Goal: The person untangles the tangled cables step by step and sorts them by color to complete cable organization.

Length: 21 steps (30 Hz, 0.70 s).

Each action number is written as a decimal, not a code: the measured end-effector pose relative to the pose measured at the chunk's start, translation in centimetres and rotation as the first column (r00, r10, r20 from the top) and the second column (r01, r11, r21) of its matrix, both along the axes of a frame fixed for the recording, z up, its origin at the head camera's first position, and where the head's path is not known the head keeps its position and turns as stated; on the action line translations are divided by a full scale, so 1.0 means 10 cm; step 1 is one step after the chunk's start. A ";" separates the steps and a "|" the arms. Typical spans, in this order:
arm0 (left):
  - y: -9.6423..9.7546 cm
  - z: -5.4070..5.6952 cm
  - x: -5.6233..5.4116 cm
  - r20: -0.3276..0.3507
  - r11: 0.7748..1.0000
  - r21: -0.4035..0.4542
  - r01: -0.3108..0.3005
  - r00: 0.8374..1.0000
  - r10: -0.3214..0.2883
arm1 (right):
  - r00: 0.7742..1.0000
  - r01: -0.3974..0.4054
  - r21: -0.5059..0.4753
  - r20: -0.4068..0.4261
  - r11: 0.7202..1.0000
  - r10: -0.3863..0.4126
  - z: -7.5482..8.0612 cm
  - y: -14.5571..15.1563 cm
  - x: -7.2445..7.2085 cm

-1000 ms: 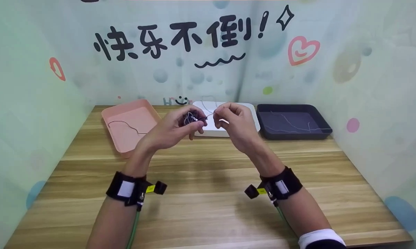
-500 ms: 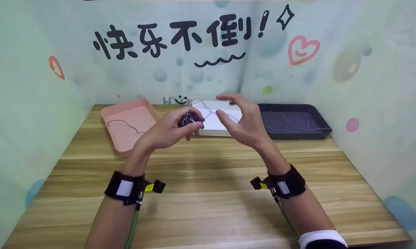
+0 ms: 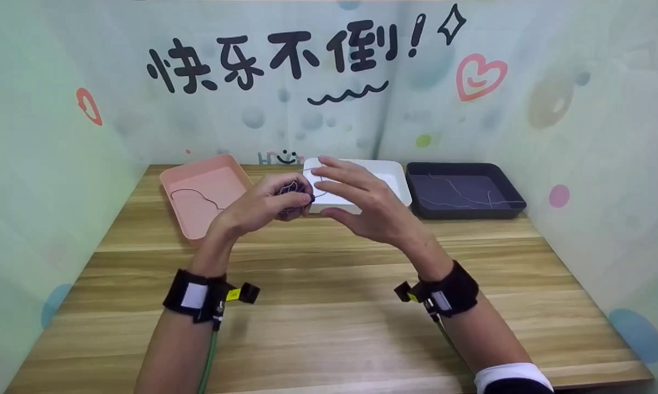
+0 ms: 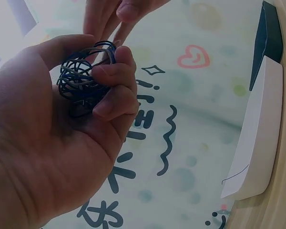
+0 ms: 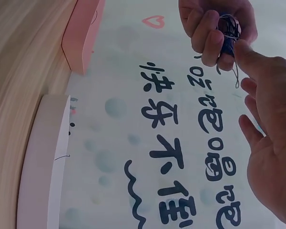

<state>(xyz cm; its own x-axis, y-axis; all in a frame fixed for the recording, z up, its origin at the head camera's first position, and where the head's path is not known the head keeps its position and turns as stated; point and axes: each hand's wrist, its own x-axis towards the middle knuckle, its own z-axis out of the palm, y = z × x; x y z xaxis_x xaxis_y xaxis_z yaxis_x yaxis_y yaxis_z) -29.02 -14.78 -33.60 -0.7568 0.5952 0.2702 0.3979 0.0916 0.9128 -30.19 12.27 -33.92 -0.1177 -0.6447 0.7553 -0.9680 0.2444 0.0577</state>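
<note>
A tangled bundle of thin dark blue and grey wire [image 3: 291, 201] sits in my left hand [image 3: 252, 205], whose fingers and thumb curl round it. In the left wrist view the wire bundle [image 4: 81, 78] shows as many loops between thumb and fingertips. A thin loose strand stands out from it toward my right hand [image 3: 375, 205]. That hand is held just to the right with fingers extended and apart, thumb below them. In the right wrist view its thumb [image 5: 250, 55] overlaps the edge of the bundle. Both hands are raised over the table, in front of the white tray [image 3: 397, 183].
At the left a pink tray [image 3: 219, 186] holds a dark strand [image 3: 197, 192]. A dark grey tray [image 3: 465, 212] at the right has several light strands in it. A strand [image 4: 237, 176] lies over the white tray's wall. Printed cloth walls enclose the wooden table [image 3: 318, 306].
The right hand drew away from the strand it pinched, fingers opening, then came back left toward the bundle. The left hand turned slightly and shifted a little left with the wire.
</note>
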 end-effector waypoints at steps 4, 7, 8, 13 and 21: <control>0.00 0.02 0.01 0.023 0.999 0.027 0.021 1.000 -0.021 | 0.995 0.007 -0.033 -0.099 0.999 -0.011 -0.03 -0.06 -0.02; -0.01 0.02 0.01 0.023 0.999 0.026 0.023 0.999 -0.023 | 0.990 0.004 -0.060 -0.138 0.998 -0.012 -0.04 -0.08 -0.04; -0.01 0.03 0.01 0.021 1.000 0.024 0.019 1.000 -0.020 | 0.989 0.002 -0.065 -0.144 0.998 -0.012 -0.03 -0.08 -0.04; -0.05 0.05 0.02 0.002 1.000 0.025 -0.002 1.000 0.002 | 0.989 0.016 -0.078 -0.142 0.997 -0.027 -0.01 -0.05 -0.04; -0.10 0.08 0.05 -0.071 0.998 -0.023 -0.053 0.996 0.052 | 0.992 0.080 -0.077 -0.088 0.994 -0.087 0.00 0.02 -0.04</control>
